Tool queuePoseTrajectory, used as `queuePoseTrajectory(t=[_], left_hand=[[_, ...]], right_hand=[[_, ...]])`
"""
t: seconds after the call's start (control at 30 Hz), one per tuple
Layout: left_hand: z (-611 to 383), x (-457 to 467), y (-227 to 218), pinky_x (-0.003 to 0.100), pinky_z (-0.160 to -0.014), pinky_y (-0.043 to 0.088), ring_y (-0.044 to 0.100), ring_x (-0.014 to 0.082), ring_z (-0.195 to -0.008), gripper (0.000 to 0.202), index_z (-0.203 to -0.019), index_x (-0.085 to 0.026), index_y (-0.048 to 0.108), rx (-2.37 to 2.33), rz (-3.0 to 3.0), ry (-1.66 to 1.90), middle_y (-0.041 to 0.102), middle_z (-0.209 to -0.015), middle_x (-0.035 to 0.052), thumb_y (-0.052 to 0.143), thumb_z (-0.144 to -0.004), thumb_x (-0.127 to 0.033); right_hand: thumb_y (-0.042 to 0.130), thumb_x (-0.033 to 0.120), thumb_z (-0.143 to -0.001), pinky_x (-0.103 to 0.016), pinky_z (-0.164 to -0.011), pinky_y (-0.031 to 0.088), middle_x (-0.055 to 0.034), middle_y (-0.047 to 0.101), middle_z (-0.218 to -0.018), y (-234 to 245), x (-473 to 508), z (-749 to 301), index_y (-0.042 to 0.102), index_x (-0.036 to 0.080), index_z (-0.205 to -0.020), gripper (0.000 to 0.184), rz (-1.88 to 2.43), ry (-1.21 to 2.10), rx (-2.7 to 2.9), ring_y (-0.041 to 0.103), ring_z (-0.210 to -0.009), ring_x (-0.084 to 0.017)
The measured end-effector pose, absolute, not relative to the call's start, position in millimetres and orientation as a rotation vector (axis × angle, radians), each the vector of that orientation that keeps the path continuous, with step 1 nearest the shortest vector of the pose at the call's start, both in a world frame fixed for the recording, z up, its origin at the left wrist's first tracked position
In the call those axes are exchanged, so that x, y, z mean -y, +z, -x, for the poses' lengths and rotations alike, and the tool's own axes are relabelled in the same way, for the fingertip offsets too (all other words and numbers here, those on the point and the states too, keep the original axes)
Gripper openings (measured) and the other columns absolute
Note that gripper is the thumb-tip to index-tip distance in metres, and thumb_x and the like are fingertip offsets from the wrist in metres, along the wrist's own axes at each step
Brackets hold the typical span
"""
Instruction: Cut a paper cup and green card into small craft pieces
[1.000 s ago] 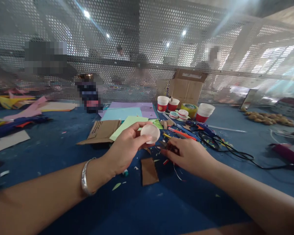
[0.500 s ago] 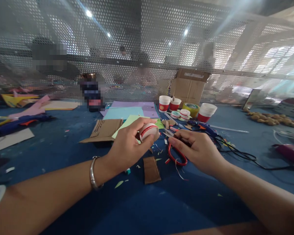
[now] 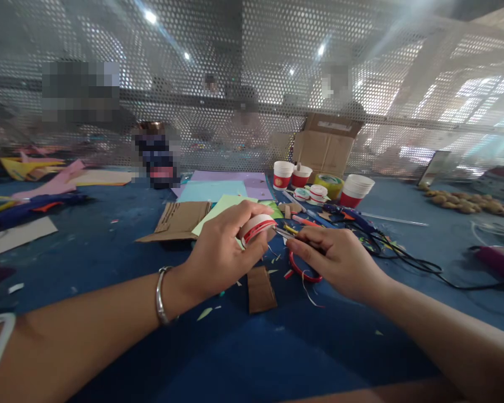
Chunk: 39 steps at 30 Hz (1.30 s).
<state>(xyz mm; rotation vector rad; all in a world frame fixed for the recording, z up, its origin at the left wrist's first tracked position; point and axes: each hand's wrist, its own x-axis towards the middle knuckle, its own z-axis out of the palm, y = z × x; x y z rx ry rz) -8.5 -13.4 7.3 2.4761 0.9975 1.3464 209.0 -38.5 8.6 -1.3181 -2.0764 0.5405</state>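
A short, round piece of paper cup (image 3: 258, 225), white with a red band, is gripped between the thumb and fingers of my left hand (image 3: 218, 252). My right hand (image 3: 339, 254) is closed around scissors with red handles (image 3: 292, 262), one loop hanging below the fingers. Their blade tips meet the cup piece's right edge; whether they cut into it is too small to tell. Beneath both hands lies a brown cardboard strip (image 3: 261, 290) among small paper scraps.
Behind my hands are coloured paper sheets (image 3: 212, 192), folded cardboard (image 3: 180, 218), paper cups (image 3: 354, 190), yellow tape (image 3: 329, 184) and a blue glue gun (image 3: 352, 215) with a trailing black cable. A perforated metal screen (image 3: 252, 50) stands at the back. Brown lumps (image 3: 465, 202) lie at right.
The cup piece has turned a little in my left hand, showing more of its red band. The scissor blades have moved left to its edge and look more closed.
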Motion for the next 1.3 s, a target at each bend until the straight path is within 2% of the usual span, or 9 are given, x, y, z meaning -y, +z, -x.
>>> queuePoseTrajectory(t=[0.27,0.37,0.5,0.6,0.87,1.03,1.17,1.3], left_hand=[[10,16,10,0.024,-0.075,0.049,0.061,0.0131,-0.078,0.021,-0.105,-0.019,0.062,-1.023,-2.609,1.410,0.069,-0.089,-0.0004,0.068,-0.086,-0.020],[11,16,11,0.024,-0.072,0.049,0.061,0.0131,-0.075,0.020,-0.106,-0.021,0.063,-1.028,-2.543,1.379,0.069,-0.087,-0.0013,0.068,-0.087,-0.025],[11,15,10,0.024,-0.071,0.049,0.064,0.0146,-0.080,0.024,-0.109,-0.023,0.063,-1.035,-2.317,1.245,0.071,-0.095,-0.0003,0.067,-0.089,-0.035],[10,12,9,0.025,-0.070,0.050,0.063,0.0151,-0.078,0.025,-0.108,-0.024,0.065,-1.012,-2.206,1.186,0.071,-0.091,-0.0008,0.067,-0.088,-0.038],[10,-7,7,0.028,-0.066,0.055,0.067,0.0165,-0.077,0.027,-0.103,-0.024,0.068,-0.829,-1.654,0.966,0.070,-0.087,0.0000,0.075,-0.081,-0.039],[11,-11,10,0.024,-0.062,0.053,0.071,0.0174,-0.081,0.028,-0.102,-0.024,0.070,-0.766,-1.441,0.863,0.072,-0.083,0.0012,0.080,-0.077,-0.031],[10,-10,11,0.027,-0.068,0.056,0.070,0.0157,-0.077,0.027,-0.099,-0.023,0.070,-0.756,-1.378,0.865,0.072,-0.083,0.0007,0.082,-0.075,-0.027],[9,-9,7,0.025,-0.073,0.054,0.068,0.0118,-0.076,0.023,-0.099,-0.023,0.063,-0.718,-1.433,0.904,0.072,-0.085,-0.0010,0.078,-0.081,-0.027]], right_hand=[[0.052,0.042,-0.098,-0.023,-0.051,0.030,0.0048,0.044,-0.058,10,41,-209,0.047,0.019,-0.063,0.042,1.261,0.539,2.079,0.040,-0.053,-0.009],[0.051,0.042,-0.098,-0.023,-0.051,0.030,0.0049,0.044,-0.059,10,41,-211,0.049,0.019,-0.065,0.041,1.250,0.572,2.080,0.040,-0.054,-0.009],[0.050,0.043,-0.098,-0.024,-0.052,0.030,0.0043,0.043,-0.059,12,40,-213,0.049,0.018,-0.063,0.044,1.255,0.567,2.101,0.039,-0.056,-0.009],[0.050,0.043,-0.098,-0.024,-0.051,0.029,0.0042,0.042,-0.058,11,38,-214,0.048,0.018,-0.062,0.044,1.274,0.558,2.112,0.037,-0.055,-0.010],[0.049,0.044,-0.098,-0.025,-0.053,0.028,0.0047,0.041,-0.058,11,36,-216,0.046,0.019,-0.062,0.044,1.296,0.521,2.143,0.035,-0.056,-0.010],[0.049,0.045,-0.097,-0.025,-0.053,0.028,0.0052,0.038,-0.057,16,36,-218,0.045,0.019,-0.061,0.044,1.294,0.565,2.148,0.034,-0.056,-0.010],[0.049,0.046,-0.097,-0.025,-0.053,0.029,0.0045,0.042,-0.058,16,37,-220,0.048,0.019,-0.063,0.043,1.299,0.555,2.146,0.036,-0.056,-0.010],[0.050,0.046,-0.097,-0.024,-0.052,0.029,0.0047,0.045,-0.057,11,38,-219,0.051,0.019,-0.067,0.040,1.318,0.429,2.154,0.038,-0.053,-0.009]])
